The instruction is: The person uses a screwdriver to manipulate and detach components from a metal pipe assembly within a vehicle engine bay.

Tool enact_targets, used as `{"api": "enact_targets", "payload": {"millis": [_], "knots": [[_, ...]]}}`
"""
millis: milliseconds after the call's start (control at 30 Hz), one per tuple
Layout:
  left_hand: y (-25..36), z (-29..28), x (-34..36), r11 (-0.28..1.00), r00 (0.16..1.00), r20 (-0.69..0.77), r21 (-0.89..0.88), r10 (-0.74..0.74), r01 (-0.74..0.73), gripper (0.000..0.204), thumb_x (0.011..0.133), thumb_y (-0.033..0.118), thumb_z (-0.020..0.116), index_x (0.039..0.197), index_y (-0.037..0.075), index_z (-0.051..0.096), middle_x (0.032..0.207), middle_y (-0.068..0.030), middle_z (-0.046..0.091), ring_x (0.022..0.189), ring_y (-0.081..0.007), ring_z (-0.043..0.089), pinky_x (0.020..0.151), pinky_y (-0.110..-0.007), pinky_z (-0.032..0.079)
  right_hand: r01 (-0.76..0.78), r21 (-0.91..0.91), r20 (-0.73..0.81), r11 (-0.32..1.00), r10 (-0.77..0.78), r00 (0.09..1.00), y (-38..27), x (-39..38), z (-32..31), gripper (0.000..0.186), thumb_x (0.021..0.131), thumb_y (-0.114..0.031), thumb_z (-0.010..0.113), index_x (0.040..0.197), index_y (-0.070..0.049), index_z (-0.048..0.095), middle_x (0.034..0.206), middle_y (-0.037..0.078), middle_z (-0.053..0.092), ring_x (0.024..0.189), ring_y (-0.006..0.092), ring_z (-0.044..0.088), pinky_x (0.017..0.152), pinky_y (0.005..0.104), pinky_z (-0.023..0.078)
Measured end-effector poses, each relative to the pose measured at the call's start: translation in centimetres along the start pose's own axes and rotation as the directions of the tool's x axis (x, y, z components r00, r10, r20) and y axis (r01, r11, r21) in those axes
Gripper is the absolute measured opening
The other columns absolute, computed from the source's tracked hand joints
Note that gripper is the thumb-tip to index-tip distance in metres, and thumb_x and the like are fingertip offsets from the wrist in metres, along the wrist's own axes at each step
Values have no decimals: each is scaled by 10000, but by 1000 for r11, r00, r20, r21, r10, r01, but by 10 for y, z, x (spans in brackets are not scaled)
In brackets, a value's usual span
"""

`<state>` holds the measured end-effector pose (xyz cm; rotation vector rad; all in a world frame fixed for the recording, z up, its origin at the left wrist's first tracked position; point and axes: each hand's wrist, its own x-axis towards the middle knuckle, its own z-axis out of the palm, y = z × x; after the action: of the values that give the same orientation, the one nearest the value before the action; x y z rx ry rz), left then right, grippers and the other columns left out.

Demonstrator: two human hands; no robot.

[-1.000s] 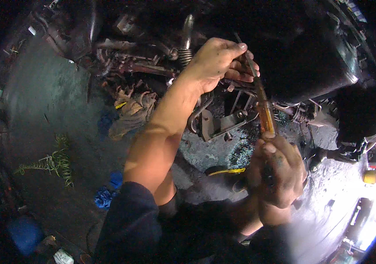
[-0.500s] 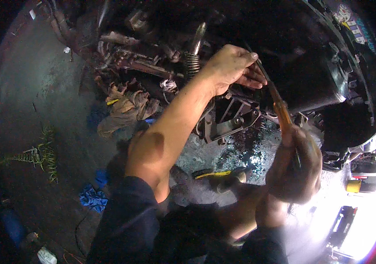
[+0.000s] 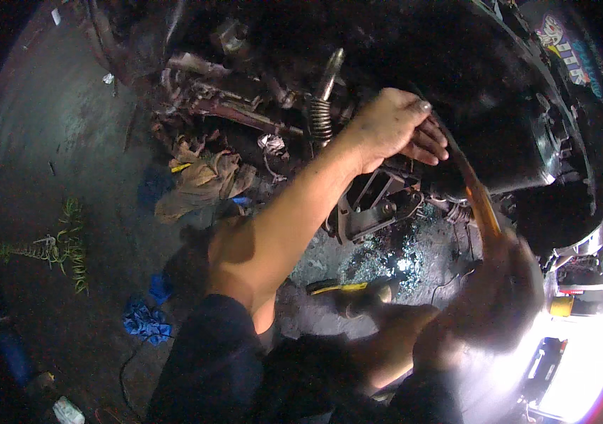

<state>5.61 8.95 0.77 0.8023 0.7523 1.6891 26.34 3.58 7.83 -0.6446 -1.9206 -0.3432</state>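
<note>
"Where is the long, slim tool with an amber handle and dark shaft [image 3: 483, 208]?"

"Slanting between the hands, in front of the broad black rounded housing [image 3: 520, 152]. The bare right hand [image 3: 505, 293], blurred, is closed round the handle's lower end. The bare left hand [image 3: 394, 131] pinches the shaft between thumb and forefinger, other fingers loosely bent."

"What worries you?"

"That pinch. It's a small contact, and the fingers look grimy; if they're greasy, a push from the right could make the shaft slide through and scrape the thumb."

"And the tip?"

"It fades into the dark above the left hand, so I can't tell whether it touches anything. Working blind there, it could jab or skid off a part."

"Anything below?"

"The dark angular metal bracket [image 3: 372, 218] sits just beneath the left hand. A sudden slip might knock knuckles on its edges. If the tool were dropped, it could land on the glistening speckled floor patch [image 3: 402, 267] and pick up grit or wet."

"And the shiny metal coil spring [image 3: 320, 121]?"

"Left of the hand, beside the wrist; a sideways jerk could catch it."
</note>
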Motion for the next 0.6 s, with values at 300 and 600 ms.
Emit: {"api": "enact_targets", "payload": {"millis": [300,600], "knots": [[-11,14,6,316,808,76,896,584,-312,151,943,116,634,876,-18,627,710,-222,678,693,-340,723,601,-437,570,205,-256,216,945,-151,965,-5,8,-20,130,876,-43,738,977,26,692,812,157,728,676,236,698,637,340,576],[-12,17,-8,215,810,25,959,587,-185,211,943,202,653,867,4,653,711,-235,686,723,-387,723,635,-451,603,135,-203,14,970,-135,991,-7,2,1,63,844,-50,754,831,2,720,796,130,727,679,233,707,616,324,566]]}}
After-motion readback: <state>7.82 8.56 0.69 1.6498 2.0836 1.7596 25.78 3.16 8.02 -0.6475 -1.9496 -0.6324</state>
